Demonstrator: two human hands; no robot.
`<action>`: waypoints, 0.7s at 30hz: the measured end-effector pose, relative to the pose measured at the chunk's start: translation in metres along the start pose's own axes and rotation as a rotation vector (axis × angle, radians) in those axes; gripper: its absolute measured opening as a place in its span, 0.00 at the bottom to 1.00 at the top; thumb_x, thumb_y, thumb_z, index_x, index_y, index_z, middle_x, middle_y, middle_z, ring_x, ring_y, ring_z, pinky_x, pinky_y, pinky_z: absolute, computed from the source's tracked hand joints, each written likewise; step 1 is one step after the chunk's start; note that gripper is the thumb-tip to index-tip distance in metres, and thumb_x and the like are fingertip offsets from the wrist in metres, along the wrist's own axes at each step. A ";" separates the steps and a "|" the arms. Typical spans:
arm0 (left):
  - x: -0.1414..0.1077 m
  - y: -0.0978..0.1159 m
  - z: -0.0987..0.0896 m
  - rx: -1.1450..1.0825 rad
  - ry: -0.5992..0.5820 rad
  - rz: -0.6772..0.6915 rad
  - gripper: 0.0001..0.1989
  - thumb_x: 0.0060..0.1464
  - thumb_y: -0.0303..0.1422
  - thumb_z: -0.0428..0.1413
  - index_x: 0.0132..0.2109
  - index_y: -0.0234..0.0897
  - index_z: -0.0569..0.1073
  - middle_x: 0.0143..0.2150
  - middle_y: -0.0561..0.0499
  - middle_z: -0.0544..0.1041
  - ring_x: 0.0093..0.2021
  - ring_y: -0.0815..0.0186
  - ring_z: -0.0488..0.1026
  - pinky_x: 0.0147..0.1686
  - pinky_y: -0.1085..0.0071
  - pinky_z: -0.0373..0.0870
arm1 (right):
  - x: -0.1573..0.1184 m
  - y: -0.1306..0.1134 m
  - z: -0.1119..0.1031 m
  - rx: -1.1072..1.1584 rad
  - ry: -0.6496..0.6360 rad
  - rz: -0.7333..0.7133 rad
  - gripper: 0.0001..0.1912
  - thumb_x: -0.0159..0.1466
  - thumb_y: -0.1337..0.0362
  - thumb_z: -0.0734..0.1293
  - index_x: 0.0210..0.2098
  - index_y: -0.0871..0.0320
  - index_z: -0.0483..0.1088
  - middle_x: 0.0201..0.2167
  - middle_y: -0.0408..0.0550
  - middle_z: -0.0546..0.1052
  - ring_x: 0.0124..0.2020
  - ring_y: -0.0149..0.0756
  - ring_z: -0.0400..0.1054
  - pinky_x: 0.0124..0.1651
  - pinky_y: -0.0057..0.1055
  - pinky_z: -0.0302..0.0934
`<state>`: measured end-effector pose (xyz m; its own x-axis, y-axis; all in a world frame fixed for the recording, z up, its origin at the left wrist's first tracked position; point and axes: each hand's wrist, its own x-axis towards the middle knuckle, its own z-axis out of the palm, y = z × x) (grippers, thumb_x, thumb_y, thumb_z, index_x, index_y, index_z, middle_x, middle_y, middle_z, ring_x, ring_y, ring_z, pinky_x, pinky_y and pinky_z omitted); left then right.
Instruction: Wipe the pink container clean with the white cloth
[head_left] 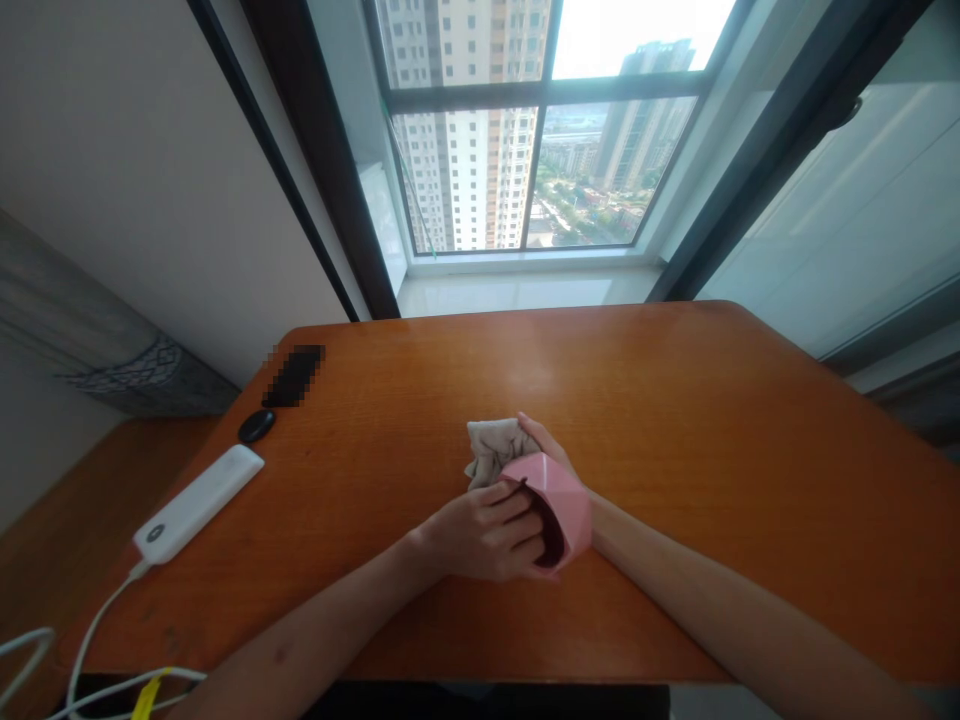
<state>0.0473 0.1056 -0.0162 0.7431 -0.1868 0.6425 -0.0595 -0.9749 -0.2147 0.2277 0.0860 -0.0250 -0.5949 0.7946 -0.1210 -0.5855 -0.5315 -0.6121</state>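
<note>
Pink faceted pot [564, 498] tilted, clamped steady between left hand [480, 535] across its mouth and right hand [549, 440] behind, against crumpled beige cloth [491, 448].

No legible text, labels or numbers anywhere.

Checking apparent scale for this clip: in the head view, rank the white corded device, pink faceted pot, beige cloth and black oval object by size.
Largest: the white corded device. Next: the pink faceted pot and beige cloth, too alike to rank, both partly hidden. Smallest: the black oval object.
</note>
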 end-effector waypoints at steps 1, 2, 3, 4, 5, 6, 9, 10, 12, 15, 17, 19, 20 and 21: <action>0.000 0.000 -0.001 0.008 -0.021 0.011 0.20 0.71 0.49 0.63 0.36 0.38 0.78 0.39 0.47 0.84 0.42 0.59 0.80 0.51 0.61 0.75 | -0.002 -0.001 0.000 0.015 -0.003 0.016 0.32 0.68 0.29 0.66 0.38 0.53 0.76 0.21 0.47 0.77 0.22 0.44 0.73 0.32 0.43 0.78; 0.001 0.001 -0.002 0.016 -0.047 0.023 0.18 0.72 0.46 0.64 0.37 0.39 0.79 0.40 0.47 0.84 0.42 0.60 0.80 0.51 0.63 0.75 | -0.003 -0.002 0.001 0.026 -0.001 0.030 0.33 0.67 0.28 0.66 0.38 0.53 0.76 0.21 0.47 0.76 0.22 0.44 0.72 0.31 0.42 0.77; 0.002 0.001 -0.003 0.026 -0.078 0.037 0.14 0.72 0.42 0.64 0.40 0.38 0.79 0.42 0.47 0.85 0.43 0.62 0.80 0.51 0.64 0.74 | -0.004 -0.003 0.001 0.035 0.008 0.043 0.35 0.67 0.27 0.66 0.37 0.54 0.77 0.22 0.47 0.77 0.22 0.43 0.71 0.31 0.41 0.76; 0.003 0.002 -0.005 0.039 -0.110 0.052 0.09 0.73 0.38 0.64 0.42 0.38 0.80 0.45 0.47 0.85 0.45 0.63 0.80 0.52 0.66 0.73 | -0.005 -0.005 0.002 0.050 0.027 0.055 0.36 0.66 0.26 0.65 0.37 0.54 0.77 0.22 0.47 0.77 0.22 0.42 0.72 0.32 0.40 0.76; 0.005 0.002 -0.006 0.057 -0.142 0.069 0.04 0.73 0.33 0.63 0.46 0.39 0.81 0.48 0.47 0.85 0.47 0.64 0.80 0.52 0.68 0.73 | -0.005 -0.006 0.003 0.073 0.054 0.065 0.36 0.66 0.26 0.65 0.37 0.55 0.78 0.24 0.47 0.79 0.24 0.42 0.73 0.34 0.39 0.75; 0.006 0.001 -0.008 0.076 -0.173 0.087 0.03 0.73 0.30 0.62 0.49 0.39 0.81 0.51 0.47 0.85 0.49 0.65 0.80 0.53 0.69 0.72 | -0.005 -0.008 0.004 0.104 0.084 0.071 0.37 0.66 0.26 0.65 0.38 0.56 0.78 0.25 0.48 0.80 0.26 0.43 0.75 0.36 0.39 0.75; 0.009 -0.004 -0.013 0.099 -0.212 0.179 0.07 0.74 0.28 0.60 0.54 0.41 0.82 0.58 0.47 0.84 0.55 0.64 0.79 0.56 0.68 0.72 | -0.003 -0.008 0.006 0.240 0.134 0.081 0.35 0.67 0.29 0.66 0.39 0.57 0.79 0.26 0.47 0.81 0.27 0.42 0.75 0.35 0.35 0.73; 0.008 -0.007 -0.014 0.096 -0.189 0.208 0.07 0.74 0.29 0.60 0.53 0.40 0.83 0.58 0.46 0.84 0.56 0.62 0.80 0.58 0.67 0.73 | -0.002 -0.007 0.005 0.291 0.115 0.098 0.36 0.66 0.28 0.66 0.38 0.57 0.78 0.24 0.47 0.79 0.25 0.41 0.73 0.32 0.33 0.71; 0.005 -0.011 -0.015 0.080 -0.117 0.237 0.07 0.73 0.29 0.60 0.49 0.38 0.84 0.57 0.45 0.85 0.57 0.58 0.80 0.61 0.63 0.73 | -0.003 -0.004 0.004 0.391 0.049 0.158 0.38 0.63 0.25 0.66 0.35 0.57 0.76 0.21 0.45 0.76 0.21 0.37 0.68 0.26 0.31 0.67; -0.004 -0.013 -0.011 0.052 -0.064 0.212 0.07 0.71 0.28 0.60 0.44 0.37 0.83 0.54 0.46 0.85 0.54 0.57 0.81 0.59 0.61 0.75 | -0.007 -0.002 0.004 0.454 -0.014 0.233 0.42 0.60 0.21 0.65 0.33 0.57 0.75 0.21 0.45 0.75 0.20 0.36 0.65 0.24 0.31 0.65; -0.008 -0.013 -0.007 0.024 -0.062 0.176 0.07 0.71 0.27 0.60 0.41 0.38 0.81 0.47 0.48 0.84 0.46 0.60 0.81 0.53 0.62 0.76 | -0.009 -0.004 0.005 0.408 -0.004 0.228 0.42 0.61 0.22 0.64 0.35 0.58 0.75 0.23 0.48 0.77 0.24 0.38 0.70 0.29 0.34 0.70; -0.010 -0.012 -0.004 -0.005 -0.053 0.125 0.08 0.70 0.24 0.60 0.39 0.38 0.79 0.39 0.51 0.82 0.38 0.63 0.77 0.49 0.63 0.75 | -0.008 -0.007 0.008 0.316 0.038 0.155 0.40 0.64 0.25 0.64 0.38 0.58 0.78 0.29 0.52 0.82 0.31 0.44 0.77 0.40 0.39 0.75; -0.010 -0.011 -0.003 -0.019 -0.045 0.094 0.09 0.69 0.24 0.60 0.38 0.38 0.78 0.36 0.52 0.80 0.36 0.64 0.75 0.48 0.63 0.74 | -0.007 -0.008 0.010 0.268 0.067 0.099 0.38 0.65 0.26 0.65 0.40 0.58 0.79 0.34 0.53 0.84 0.37 0.47 0.80 0.47 0.42 0.76; -0.010 -0.011 -0.002 -0.032 -0.034 0.061 0.09 0.70 0.25 0.60 0.37 0.38 0.77 0.34 0.53 0.79 0.34 0.64 0.74 0.46 0.63 0.73 | -0.004 -0.008 0.011 0.225 0.101 0.037 0.36 0.65 0.28 0.66 0.41 0.57 0.80 0.38 0.54 0.86 0.42 0.50 0.82 0.53 0.45 0.76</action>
<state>0.0392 0.1175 -0.0186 0.7600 -0.2421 0.6032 -0.1260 -0.9653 -0.2288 0.2291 0.0836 -0.0109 -0.5666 0.7929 -0.2242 -0.6790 -0.6034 -0.4182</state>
